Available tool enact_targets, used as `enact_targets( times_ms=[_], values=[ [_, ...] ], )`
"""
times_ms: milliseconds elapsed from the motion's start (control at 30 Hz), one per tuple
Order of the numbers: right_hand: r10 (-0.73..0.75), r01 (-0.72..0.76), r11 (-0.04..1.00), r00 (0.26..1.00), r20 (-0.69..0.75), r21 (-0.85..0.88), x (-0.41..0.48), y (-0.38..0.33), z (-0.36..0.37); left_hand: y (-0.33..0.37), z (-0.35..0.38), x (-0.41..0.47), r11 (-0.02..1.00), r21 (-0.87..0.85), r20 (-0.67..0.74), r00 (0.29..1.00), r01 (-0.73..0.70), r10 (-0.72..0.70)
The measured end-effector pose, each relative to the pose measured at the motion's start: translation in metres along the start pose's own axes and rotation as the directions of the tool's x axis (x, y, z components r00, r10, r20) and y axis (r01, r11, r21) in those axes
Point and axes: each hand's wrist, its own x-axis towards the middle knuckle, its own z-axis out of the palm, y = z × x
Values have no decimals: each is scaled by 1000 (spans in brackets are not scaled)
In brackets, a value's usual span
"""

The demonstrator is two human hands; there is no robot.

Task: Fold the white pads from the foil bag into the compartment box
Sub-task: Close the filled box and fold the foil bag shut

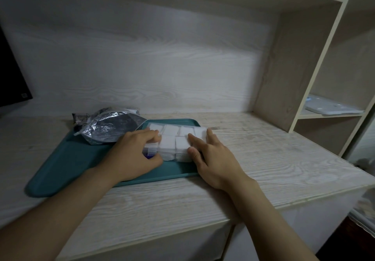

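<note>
A clear compartment box [175, 145] filled with folded white pads [171, 130] sits on a teal tray [81, 155]. My left hand [135, 155] grips the box's left end, fingers curled over its top and thumb at its front. My right hand [211, 155] holds the box's right end, fingers lying straight across the top and thumb against the front. A crumpled silver foil bag [110, 125] lies on the tray just left of the box, behind my left hand.
The tray rests on a pale wood-grain desk [263, 155] under a shelf unit. A dark monitor edge [12, 78] stands at far left. A white flat device [332, 106] lies in the right-hand shelf cubby. The desk's front edge runs beneath my forearms.
</note>
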Motion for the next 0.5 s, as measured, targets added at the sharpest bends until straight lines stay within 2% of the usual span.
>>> enact_targets(
  times_ms=[133,500],
  values=[
    [6,-6,1000,1000,3,15,0,0,-1,-4,1,1,998,-56,-43,999,9,-11],
    [11,-11,998,1000,4,64,3,4,5,-4,-3,5,985,-157,-27,997,65,-70]
  ],
)
